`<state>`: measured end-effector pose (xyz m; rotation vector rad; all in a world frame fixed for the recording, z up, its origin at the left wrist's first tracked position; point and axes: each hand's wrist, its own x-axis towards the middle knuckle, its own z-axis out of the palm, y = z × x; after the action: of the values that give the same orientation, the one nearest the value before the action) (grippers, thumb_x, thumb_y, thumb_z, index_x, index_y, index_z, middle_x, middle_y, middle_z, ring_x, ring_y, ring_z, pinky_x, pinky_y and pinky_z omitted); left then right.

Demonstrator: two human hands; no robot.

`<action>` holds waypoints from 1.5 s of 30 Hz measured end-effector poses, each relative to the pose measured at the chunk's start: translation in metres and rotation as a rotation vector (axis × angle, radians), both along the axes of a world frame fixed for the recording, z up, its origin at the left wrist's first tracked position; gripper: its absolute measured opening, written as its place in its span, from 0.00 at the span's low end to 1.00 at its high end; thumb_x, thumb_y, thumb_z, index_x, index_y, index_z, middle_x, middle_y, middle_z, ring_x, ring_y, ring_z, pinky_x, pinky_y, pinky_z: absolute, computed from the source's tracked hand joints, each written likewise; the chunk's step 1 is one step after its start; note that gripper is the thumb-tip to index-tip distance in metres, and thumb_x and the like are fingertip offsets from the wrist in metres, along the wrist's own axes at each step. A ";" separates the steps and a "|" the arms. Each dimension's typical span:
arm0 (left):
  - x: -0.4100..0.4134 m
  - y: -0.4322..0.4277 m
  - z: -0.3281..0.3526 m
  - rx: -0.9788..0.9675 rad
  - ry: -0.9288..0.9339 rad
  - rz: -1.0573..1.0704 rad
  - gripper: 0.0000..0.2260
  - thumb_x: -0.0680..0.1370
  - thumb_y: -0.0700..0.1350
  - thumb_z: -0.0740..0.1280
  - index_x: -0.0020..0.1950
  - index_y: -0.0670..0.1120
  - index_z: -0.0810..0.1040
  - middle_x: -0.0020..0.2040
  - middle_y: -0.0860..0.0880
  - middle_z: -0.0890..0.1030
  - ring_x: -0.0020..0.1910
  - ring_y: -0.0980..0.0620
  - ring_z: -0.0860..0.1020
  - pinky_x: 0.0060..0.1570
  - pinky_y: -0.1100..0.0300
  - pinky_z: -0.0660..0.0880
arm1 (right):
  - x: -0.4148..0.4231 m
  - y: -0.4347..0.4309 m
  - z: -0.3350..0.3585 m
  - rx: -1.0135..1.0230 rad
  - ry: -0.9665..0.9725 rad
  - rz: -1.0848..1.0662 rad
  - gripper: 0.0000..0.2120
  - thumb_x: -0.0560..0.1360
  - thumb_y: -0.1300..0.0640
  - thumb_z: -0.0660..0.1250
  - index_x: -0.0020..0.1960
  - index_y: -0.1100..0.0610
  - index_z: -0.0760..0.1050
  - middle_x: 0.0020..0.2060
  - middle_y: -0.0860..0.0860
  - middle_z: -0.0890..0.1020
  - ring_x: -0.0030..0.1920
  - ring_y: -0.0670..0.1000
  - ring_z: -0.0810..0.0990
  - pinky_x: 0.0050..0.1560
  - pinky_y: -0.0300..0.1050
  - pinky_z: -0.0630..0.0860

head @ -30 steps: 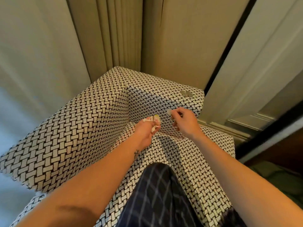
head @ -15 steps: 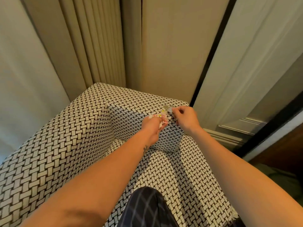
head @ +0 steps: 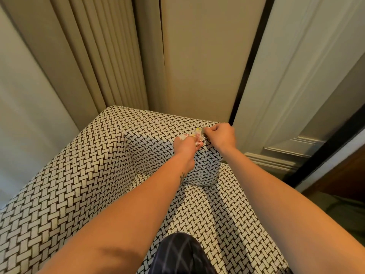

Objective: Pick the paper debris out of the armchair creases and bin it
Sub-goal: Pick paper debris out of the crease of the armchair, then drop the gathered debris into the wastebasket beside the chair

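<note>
Both hands have climbed from the inner face of the armrest [head: 205,167] to its top far corner, close to the dark door edge [head: 248,62]. Left hand [head: 184,146] is curled around a crumpled paper wad [head: 194,137], white with pink and yellow print, which pokes out past the knuckles. Right hand [head: 222,136] sits just beside it, fingers bent, thumb and fingertip pinching one small greyish scrap [head: 200,130] that touches the wad right on the armrest's upper edge.

Open room lies toward the viewer over the seat [head: 217,214]; beyond the corner, pleated beige curtains [head: 110,56] and a pale moulded door panel [head: 296,76] stand near, leaving little space.

Fabric on the armchair [head: 79,175] is a black-and-white basket-weave, stretched over blocky, square-edged cushions with rounded corners. One knee [head: 181,252] in dark checked cloth rests at the seat's near edge. Counted: two hands, one wad, one scrap.
</note>
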<state>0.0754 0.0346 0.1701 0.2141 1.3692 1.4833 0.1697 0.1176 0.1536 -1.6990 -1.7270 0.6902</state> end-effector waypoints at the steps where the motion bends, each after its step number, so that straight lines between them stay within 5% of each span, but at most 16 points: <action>1: 0.000 0.000 -0.001 -0.002 0.014 -0.004 0.15 0.78 0.32 0.67 0.64 0.38 0.73 0.52 0.43 0.80 0.53 0.44 0.85 0.43 0.61 0.82 | -0.001 -0.001 0.001 -0.005 -0.013 -0.016 0.22 0.75 0.48 0.72 0.25 0.53 0.72 0.22 0.46 0.73 0.27 0.50 0.72 0.40 0.52 0.80; 5: 0.001 -0.005 0.000 0.007 0.006 -0.067 0.06 0.79 0.32 0.65 0.51 0.41 0.73 0.48 0.45 0.80 0.46 0.47 0.83 0.59 0.53 0.80 | -0.001 -0.004 0.004 -0.010 -0.018 -0.027 0.17 0.76 0.47 0.69 0.32 0.53 0.77 0.29 0.48 0.80 0.35 0.53 0.80 0.41 0.50 0.80; 8: 0.002 -0.011 0.003 0.016 0.015 -0.093 0.06 0.79 0.31 0.65 0.49 0.42 0.73 0.48 0.44 0.79 0.48 0.46 0.83 0.61 0.52 0.79 | 0.003 -0.008 0.005 -0.002 0.031 0.016 0.14 0.77 0.45 0.66 0.37 0.50 0.79 0.35 0.47 0.83 0.39 0.53 0.82 0.44 0.54 0.82; 12: 0.013 -0.015 0.001 0.035 0.054 -0.146 0.07 0.79 0.31 0.64 0.54 0.40 0.75 0.49 0.43 0.81 0.47 0.47 0.82 0.58 0.53 0.81 | 0.016 -0.032 0.005 0.054 0.151 0.157 0.11 0.83 0.51 0.61 0.50 0.51 0.80 0.39 0.47 0.83 0.38 0.50 0.81 0.43 0.56 0.80; 16: 0.038 -0.019 -0.006 0.037 0.106 -0.277 0.08 0.82 0.38 0.63 0.58 0.37 0.78 0.52 0.43 0.83 0.44 0.52 0.80 0.39 0.60 0.79 | 0.038 -0.063 -0.003 0.080 0.209 0.268 0.10 0.85 0.51 0.59 0.57 0.53 0.78 0.45 0.46 0.81 0.45 0.49 0.82 0.47 0.51 0.82; 18: 0.049 -0.020 -0.014 0.049 0.081 -0.306 0.11 0.83 0.41 0.60 0.59 0.36 0.78 0.51 0.41 0.82 0.41 0.52 0.80 0.38 0.59 0.78 | 0.053 -0.077 -0.011 0.077 0.220 0.275 0.11 0.84 0.50 0.59 0.58 0.53 0.78 0.48 0.47 0.81 0.46 0.48 0.82 0.48 0.52 0.83; 23: 0.101 -0.027 -0.030 0.084 -0.142 -0.370 0.24 0.86 0.53 0.52 0.66 0.34 0.75 0.57 0.36 0.81 0.54 0.42 0.81 0.63 0.48 0.77 | 0.115 -0.105 -0.029 0.038 0.169 0.234 0.13 0.81 0.52 0.66 0.65 0.52 0.76 0.58 0.47 0.76 0.54 0.46 0.79 0.51 0.39 0.79; 26: 0.136 -0.031 -0.044 0.084 -0.210 -0.480 0.27 0.86 0.55 0.50 0.65 0.33 0.74 0.63 0.32 0.79 0.62 0.38 0.79 0.69 0.45 0.72 | 0.159 -0.114 -0.046 0.034 0.133 0.144 0.13 0.78 0.57 0.70 0.63 0.54 0.78 0.55 0.46 0.76 0.50 0.43 0.77 0.44 0.31 0.71; 32: 0.212 -0.033 -0.088 0.027 -0.181 -0.664 0.16 0.82 0.43 0.56 0.64 0.35 0.72 0.58 0.37 0.78 0.51 0.43 0.79 0.63 0.47 0.77 | 0.247 -0.125 -0.089 -0.015 0.201 -0.064 0.12 0.77 0.61 0.70 0.60 0.54 0.82 0.54 0.45 0.80 0.53 0.44 0.78 0.47 0.30 0.71; 36: 0.268 -0.032 -0.128 -0.051 -0.196 -0.735 0.16 0.82 0.43 0.56 0.63 0.35 0.74 0.57 0.37 0.79 0.53 0.43 0.80 0.58 0.49 0.80 | 0.302 -0.131 -0.133 -0.082 0.262 -0.189 0.10 0.77 0.60 0.70 0.58 0.55 0.84 0.50 0.49 0.85 0.51 0.50 0.83 0.53 0.49 0.82; 41: 0.315 -0.035 -0.169 -0.171 -0.166 -0.810 0.13 0.81 0.43 0.56 0.59 0.40 0.75 0.60 0.37 0.80 0.64 0.39 0.78 0.69 0.45 0.73 | 0.358 -0.134 -0.188 -0.160 0.255 -0.301 0.08 0.80 0.62 0.67 0.56 0.59 0.83 0.49 0.51 0.85 0.48 0.48 0.81 0.44 0.29 0.74; 45: 0.336 -0.024 -0.191 -0.263 -0.164 -0.820 0.06 0.82 0.42 0.58 0.54 0.42 0.73 0.58 0.40 0.76 0.61 0.40 0.76 0.70 0.47 0.71 | 0.386 -0.127 -0.223 -0.245 0.256 -0.396 0.10 0.81 0.60 0.66 0.60 0.58 0.82 0.50 0.55 0.86 0.48 0.53 0.82 0.55 0.50 0.79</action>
<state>0.4118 0.0106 -0.0204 0.4150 1.1245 0.6193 0.5555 -0.0094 -0.0697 -1.9447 -1.1223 0.9111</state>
